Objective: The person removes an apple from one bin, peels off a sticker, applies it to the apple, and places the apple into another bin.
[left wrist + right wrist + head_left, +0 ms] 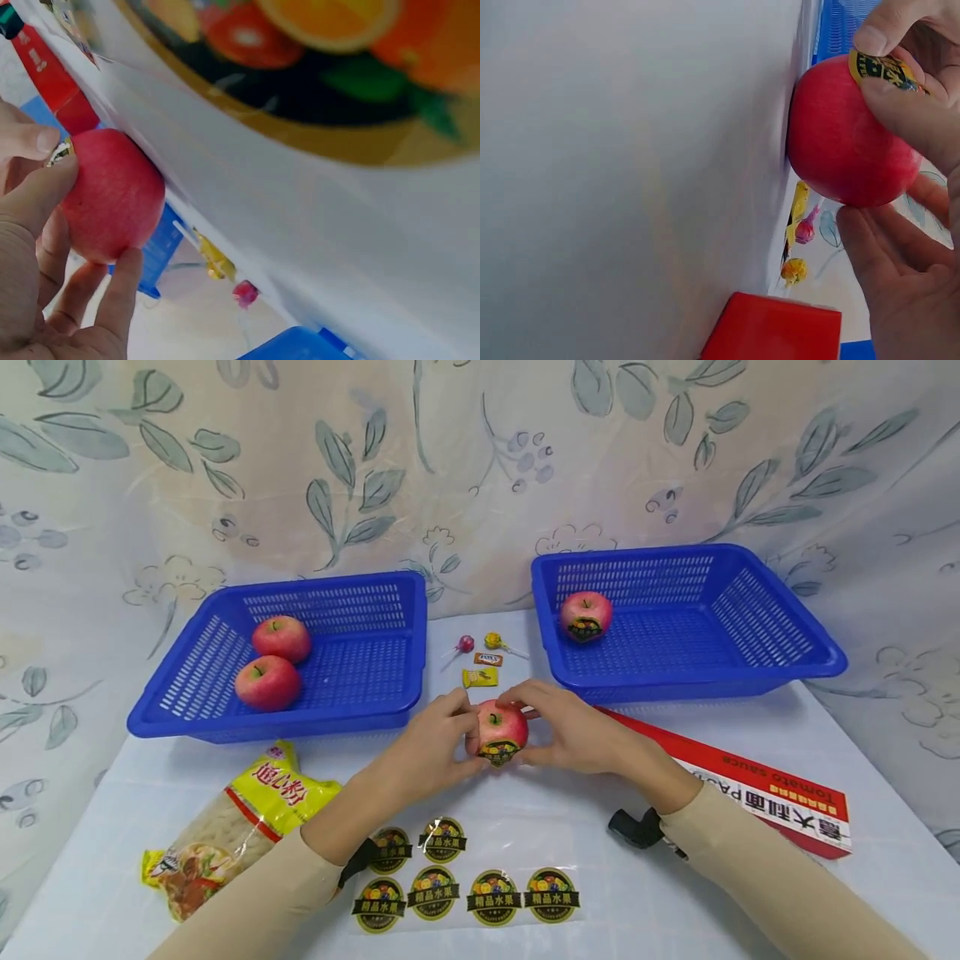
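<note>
Left hand [442,739] and right hand [570,731] both grasping one apple [501,722] — fingers curved round it from either side, thumbs at its black-and-gold label [499,752]. Apple is at mid-tabletop [555,802], near side of the gap between left basket [360,714] and right basket [690,682]. Only the head view gives me the full layout: two red apples [281,639] in the left basket, a labelled fruit [585,614] in the right, sticker sheet [495,856] between the forearms, pasta bag [251,827] left, red carton [757,772] right. Left wrist view adds the apple's plain red flank, fingertips on it, plus a big blurry fruit print [337,82] up top. Right wrist view — a thumb on the label close up, carton's end below.
</note>
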`<state>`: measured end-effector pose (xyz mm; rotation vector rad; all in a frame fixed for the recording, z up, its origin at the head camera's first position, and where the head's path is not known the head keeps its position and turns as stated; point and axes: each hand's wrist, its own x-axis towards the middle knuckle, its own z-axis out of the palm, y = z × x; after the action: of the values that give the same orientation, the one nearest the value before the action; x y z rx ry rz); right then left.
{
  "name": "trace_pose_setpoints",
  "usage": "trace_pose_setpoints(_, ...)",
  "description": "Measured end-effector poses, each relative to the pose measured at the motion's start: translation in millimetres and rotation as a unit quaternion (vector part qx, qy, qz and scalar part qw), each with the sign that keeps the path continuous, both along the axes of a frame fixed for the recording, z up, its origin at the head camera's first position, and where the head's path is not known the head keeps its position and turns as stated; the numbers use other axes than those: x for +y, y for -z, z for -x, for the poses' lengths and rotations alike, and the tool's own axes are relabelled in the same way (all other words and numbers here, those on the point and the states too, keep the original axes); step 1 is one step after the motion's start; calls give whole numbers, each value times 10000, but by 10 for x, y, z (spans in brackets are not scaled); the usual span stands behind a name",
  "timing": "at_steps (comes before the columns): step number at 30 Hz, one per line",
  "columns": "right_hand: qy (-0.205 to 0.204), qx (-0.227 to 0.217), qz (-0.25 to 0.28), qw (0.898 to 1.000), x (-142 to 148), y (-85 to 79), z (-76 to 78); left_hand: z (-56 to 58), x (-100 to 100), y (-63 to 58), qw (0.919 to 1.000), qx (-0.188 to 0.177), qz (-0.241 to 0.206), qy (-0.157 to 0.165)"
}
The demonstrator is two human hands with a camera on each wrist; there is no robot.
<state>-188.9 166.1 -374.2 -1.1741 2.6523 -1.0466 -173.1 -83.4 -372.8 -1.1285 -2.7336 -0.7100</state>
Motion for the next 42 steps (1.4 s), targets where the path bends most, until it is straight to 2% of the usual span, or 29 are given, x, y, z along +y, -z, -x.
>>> trace_pose_setpoints(3, 10, -248, -179, 9995, -36, 13, 20, 5, -33, 15, 9999, -118, -70, 0)
trace_pose_setpoints(8, 57, -377, -423, 9984, -55, 23, 28, 38, -51, -9, 9992, -308, -188, 179)
trace_pose_setpoints(12, 125, -541, -449, 9974, 11, -27, 5, 62, -57, -88, 9954, -756, -475, 337)
trace_pose_setpoints(17, 248, -546, -511, 9969, 174, -208, -88, 79, 0, -215, 9916, -976, -774, 340)
trace_pose_setpoints(21, 46, -306, -787, 9964, 310, -404, -173, 139, 110, -275, 9923, -990, -703, 260)
trace_pose_setpoints(25, -138, -394, -1126, 9928, 420, -594, -245, 218, 231, -307, 9889, -1250, -783, 187)
trace_pose_setpoints(28, -131, -799, -1178, 9897, 515, -719, -282, 279, 340, -297, 9822, -1630, -926, 100)
trace_pose_setpoints(30, -72, -944, -1148, 9889, 591, -788, -290, 314, 423, -275, 9738, -2007, -1070, 19)
trace_pose_setpoints(32, -20, -1070, -1025, 9890, 669, -861, -283, 343, 510, -253, 9610, -2447, -1290, -83)
trace_pose_setpoints(34, -5, -1065, -883, 9904, 745, -930, -259, 362, 593, -238, 9436, -2912, -1557, -238)
trace_pose_setpoints(37, 37, -1068, -696, 9918, 850, -1040, -192, 387, 708, -224, 9229, -3293, -1957, -377)
trace_pose_setpoints(39, 129, -1003, -673, 9926, 916, -1111, -140, 394, 776, -216, 9196, -3256, -2150, -462)
trace_pose_setpoints(42, 310, -882, -670, 9934, 1008, -1206, -42, 408, 865, -192, 9212, -3007, -2407, -551)
